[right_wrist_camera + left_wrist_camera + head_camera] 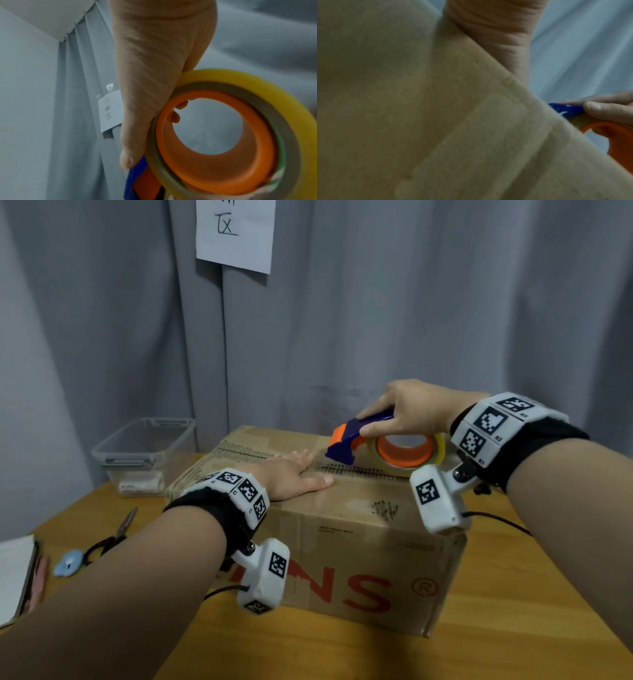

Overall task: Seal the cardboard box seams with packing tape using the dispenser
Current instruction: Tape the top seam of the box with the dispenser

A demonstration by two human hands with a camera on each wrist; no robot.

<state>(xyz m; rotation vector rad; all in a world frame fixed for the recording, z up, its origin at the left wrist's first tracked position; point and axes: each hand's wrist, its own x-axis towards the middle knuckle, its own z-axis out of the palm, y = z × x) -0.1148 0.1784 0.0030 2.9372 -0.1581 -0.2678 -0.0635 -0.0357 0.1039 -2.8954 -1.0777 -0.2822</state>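
A brown cardboard box (pixel 342 546) with red letters stands on the wooden table (pixel 513 628). My left hand (pixel 294 477) lies flat on its top flaps, fingers straight, beside the centre seam (pixel 359 470). My right hand (pixel 407 412) grips a blue and orange tape dispenser (pixel 356 440) with a yellowish tape roll (pixel 407 451). The dispenser's nose touches the seam just right of my left fingertips. In the right wrist view the tape roll (pixel 240 94) and its orange hub (pixel 214 169) fill the lower right. The left wrist view shows box cardboard (pixel 436 121) up close and the dispenser (pixel 565 109).
A clear plastic tub (pixel 144 453) stands at the back left of the table. Scissors (pixel 113 535), a small blue object (pixel 68 565) and a notebook (pixel 13 573) lie at the left edge. A grey curtain (pixel 411 302) with a paper sign (pixel 236 234) hangs behind.
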